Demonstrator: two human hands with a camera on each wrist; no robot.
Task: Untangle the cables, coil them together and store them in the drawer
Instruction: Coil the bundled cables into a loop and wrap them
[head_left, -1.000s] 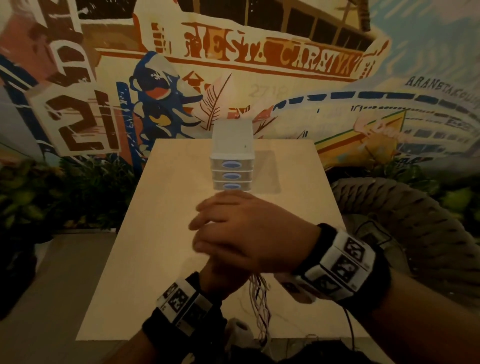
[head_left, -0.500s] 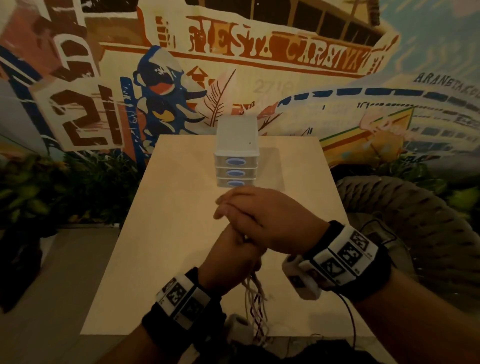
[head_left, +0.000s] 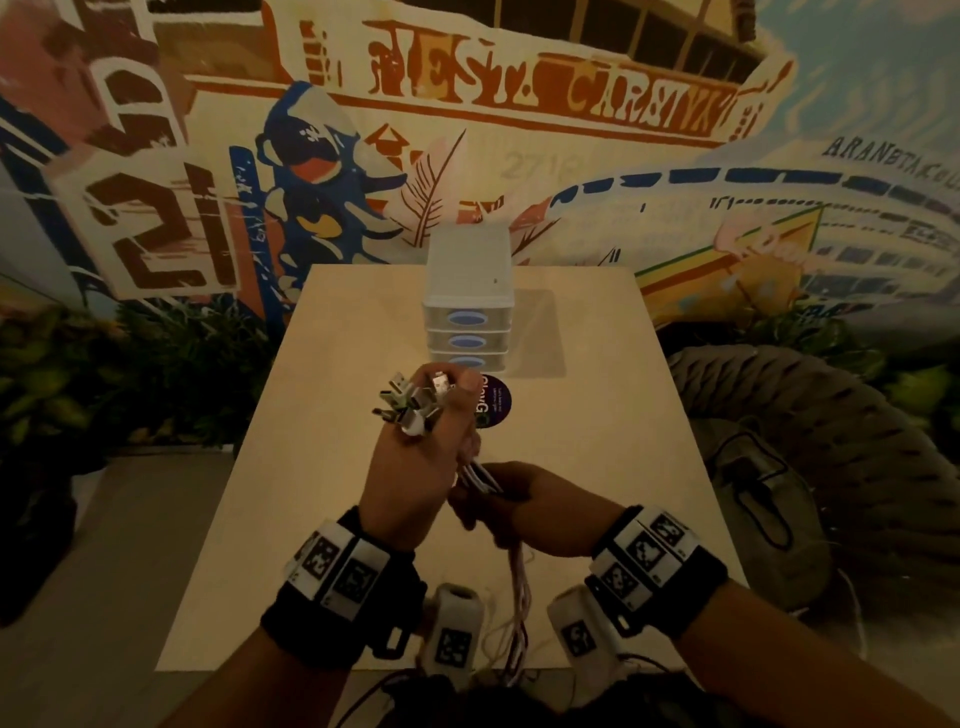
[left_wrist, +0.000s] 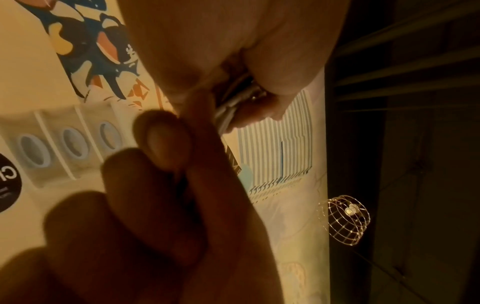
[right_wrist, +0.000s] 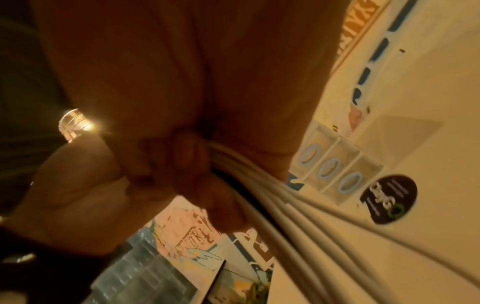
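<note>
Cables (head_left: 519, 603) are hanging off the near bench (head_left: 613, 452) edge, running up as one bundle. We are seeing the right hand (head_left: 524, 512), lower and nearer, curling its grip around the white strands; the right wrist view is showing fingers closing on them. Left hand (head_left: 415, 467), just beyond and higher, is gripping the same bundle near its end, with the plugs (head_left: 410, 402) sticking out of the fist top. Both hands are touching above the bench. Farther out, a dark round sticker (head_left: 496, 402) is lying on the bench, then the drawer unit (head_left: 469, 312), three drawers all shut.
</note>
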